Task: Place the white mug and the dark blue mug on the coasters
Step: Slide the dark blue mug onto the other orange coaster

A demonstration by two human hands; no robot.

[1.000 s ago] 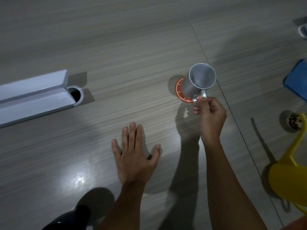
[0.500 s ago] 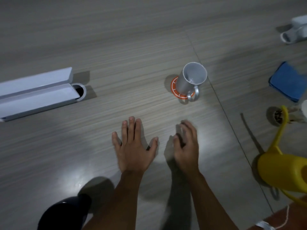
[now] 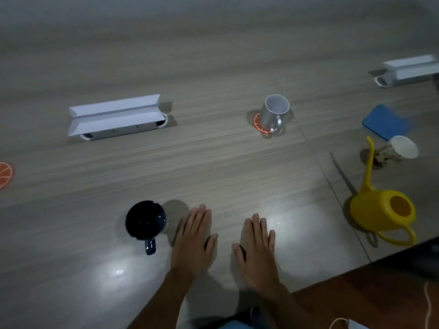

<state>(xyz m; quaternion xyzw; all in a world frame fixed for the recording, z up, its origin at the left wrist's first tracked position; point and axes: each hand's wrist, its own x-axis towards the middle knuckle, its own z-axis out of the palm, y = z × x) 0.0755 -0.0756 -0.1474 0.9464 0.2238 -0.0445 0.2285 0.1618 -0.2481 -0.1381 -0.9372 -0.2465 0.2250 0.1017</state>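
Observation:
The white mug (image 3: 273,113) stands upright on an orange coaster (image 3: 257,123) at the centre right of the table, handle toward me. The dark blue mug (image 3: 145,223) stands on the bare table near the front, handle toward me, just left of my left hand (image 3: 194,238). A second orange coaster (image 3: 5,174) lies at the far left edge of the view, with nothing on it. My left hand and my right hand (image 3: 255,243) lie flat on the table side by side, palms down, fingers apart, holding nothing.
A white cable box (image 3: 114,117) sits at the back left and another (image 3: 408,71) at the back right. A blue cloth (image 3: 382,121), a small white cup (image 3: 403,146), a small plant pot (image 3: 379,159) and a yellow watering can (image 3: 382,210) stand at the right.
My right hand let go of the white mug's handle, left it on the coaster and drew back to lie flat beside my left hand. The view pulled back, showing the blue mug and the second coaster.

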